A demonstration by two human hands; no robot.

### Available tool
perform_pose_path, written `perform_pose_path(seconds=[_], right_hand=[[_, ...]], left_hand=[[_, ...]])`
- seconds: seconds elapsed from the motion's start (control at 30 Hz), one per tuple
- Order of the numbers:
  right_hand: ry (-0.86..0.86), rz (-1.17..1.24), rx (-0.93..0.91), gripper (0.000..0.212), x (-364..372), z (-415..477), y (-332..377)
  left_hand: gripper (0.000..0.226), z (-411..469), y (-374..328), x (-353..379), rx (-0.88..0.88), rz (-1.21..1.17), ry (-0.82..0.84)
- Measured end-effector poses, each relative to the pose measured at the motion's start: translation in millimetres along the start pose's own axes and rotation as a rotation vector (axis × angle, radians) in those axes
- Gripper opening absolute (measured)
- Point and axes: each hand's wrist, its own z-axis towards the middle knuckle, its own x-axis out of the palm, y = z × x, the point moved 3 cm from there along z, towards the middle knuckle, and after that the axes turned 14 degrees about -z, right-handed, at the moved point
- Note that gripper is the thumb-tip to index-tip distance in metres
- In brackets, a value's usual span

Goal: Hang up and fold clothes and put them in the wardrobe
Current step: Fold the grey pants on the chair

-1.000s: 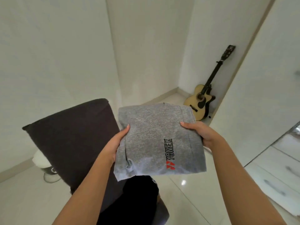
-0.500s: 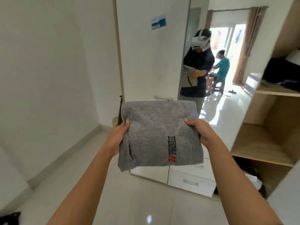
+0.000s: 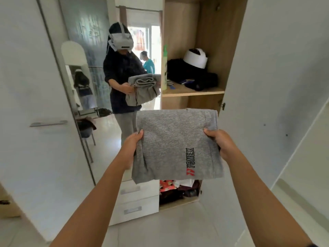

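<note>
In a white-tiled bedroom, a left hand [image 3: 132,148] and right hand [image 3: 220,145] grip opposite edges of a folded grey marl garment [image 3: 170,139], thumbs pressed on top, fingers hidden beneath. Held flat, its black-and-red YONEX lettering runs away toward the open wooden wardrobe [image 3: 179,29] beyond.

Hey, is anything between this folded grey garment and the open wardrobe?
Nothing visible. The folded grey garment, gripped by left hand and right hand, faces the open wardrobe; its door is swung aside. Dark clothes already sit on the upper shelf.
</note>
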Motion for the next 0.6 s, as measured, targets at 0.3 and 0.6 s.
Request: perform_pose_path(seconds=[0.3, 0.6], right_hand=[[-0.154, 0.041, 0.076, 0.018, -87.0, 149.0, -38.8], [-0.118, -0.001, 0.101, 0.009, -98.4, 299.1, -62.0]], left_hand=[[0.023, 171.2, 74.1, 99.6, -0.065, 0.028, 0.114], [0.023, 304.6, 126.1, 132.0, 0.011, 0.211, -0.026]])
